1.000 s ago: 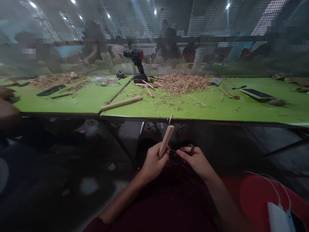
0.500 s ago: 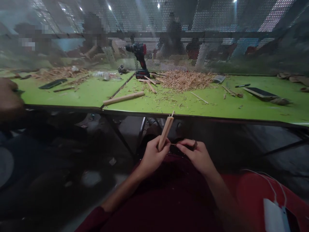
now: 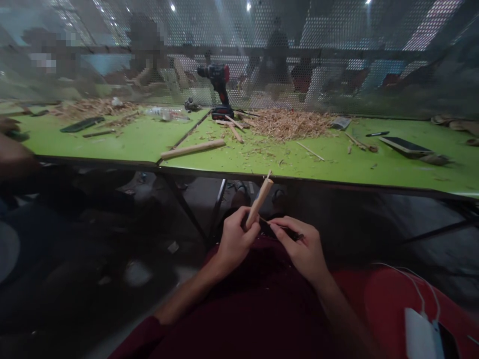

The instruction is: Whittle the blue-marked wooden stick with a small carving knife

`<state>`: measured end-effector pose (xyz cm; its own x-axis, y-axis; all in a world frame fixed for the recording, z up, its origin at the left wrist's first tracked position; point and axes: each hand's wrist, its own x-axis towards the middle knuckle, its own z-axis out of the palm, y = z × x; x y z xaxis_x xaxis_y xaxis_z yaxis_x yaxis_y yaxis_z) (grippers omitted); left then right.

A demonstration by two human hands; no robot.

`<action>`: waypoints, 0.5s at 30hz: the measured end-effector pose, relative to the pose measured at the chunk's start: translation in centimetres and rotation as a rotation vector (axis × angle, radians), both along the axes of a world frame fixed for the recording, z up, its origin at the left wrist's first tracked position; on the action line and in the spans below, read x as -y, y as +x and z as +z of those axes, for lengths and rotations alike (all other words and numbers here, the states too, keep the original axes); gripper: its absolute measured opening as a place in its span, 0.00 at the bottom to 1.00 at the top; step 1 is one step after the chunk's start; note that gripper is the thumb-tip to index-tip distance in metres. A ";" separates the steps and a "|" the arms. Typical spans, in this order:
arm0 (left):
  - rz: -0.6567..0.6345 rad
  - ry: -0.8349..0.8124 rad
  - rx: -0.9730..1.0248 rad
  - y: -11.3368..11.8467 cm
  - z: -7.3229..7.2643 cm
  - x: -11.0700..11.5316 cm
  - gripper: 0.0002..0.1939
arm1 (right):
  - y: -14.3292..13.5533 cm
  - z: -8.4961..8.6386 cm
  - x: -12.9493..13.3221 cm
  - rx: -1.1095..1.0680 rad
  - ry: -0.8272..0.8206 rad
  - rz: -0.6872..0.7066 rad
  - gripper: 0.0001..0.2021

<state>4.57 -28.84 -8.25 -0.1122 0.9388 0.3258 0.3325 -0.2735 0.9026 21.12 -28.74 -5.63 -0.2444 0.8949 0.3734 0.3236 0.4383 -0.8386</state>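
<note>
My left hand (image 3: 237, 237) is closed around the lower part of a pale wooden stick (image 3: 260, 202), which tilts up and slightly right just below the table edge. A thin sliver (image 3: 269, 174) sticks up at its far end. Pinched in my right hand (image 3: 301, 242) is a slim dark tool (image 3: 298, 235), mostly covered by the fingers; its kind cannot be made out. The thin tip points left and reaches the side of the stick near my left fingers.
On the green table (image 3: 134, 144) are a cordless drill (image 3: 219, 89), a heap of wood shavings (image 3: 290, 123), a longer wooden stick (image 3: 192, 149) and a phone (image 3: 406, 145). A perforated screen (image 3: 247, 35) stands behind. Another person's hand (image 3: 15, 149) is at far left. A white power bank (image 3: 419, 331) lies on a red seat (image 3: 381, 299).
The stick has tilted further right, and its far end has shifted slightly right. My right hand has turned a little, so the tool now slants up toward the stick.
</note>
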 end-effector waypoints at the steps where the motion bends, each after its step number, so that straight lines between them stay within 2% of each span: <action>1: -0.008 -0.004 0.013 0.0 0.1 0.0 0.03 | 0.0 0.0 0.0 -0.001 0.000 -0.007 0.07; 7: -0.098 -0.046 0.071 -0.1 0.7 0.2 0.03 | 0.1 -0.1 -0.3 0.004 0.004 -0.008 0.08; 15: -0.047 -0.064 0.056 0.4 0.2 0.3 0.02 | 0.1 -0.5 -0.1 0.002 0.013 -0.025 0.08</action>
<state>5.02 -29.13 -8.02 -0.0836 0.9621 0.2597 0.2694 -0.2291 0.9354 21.20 -28.66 -6.16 -0.2230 0.8959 0.3843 0.3364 0.4407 -0.8322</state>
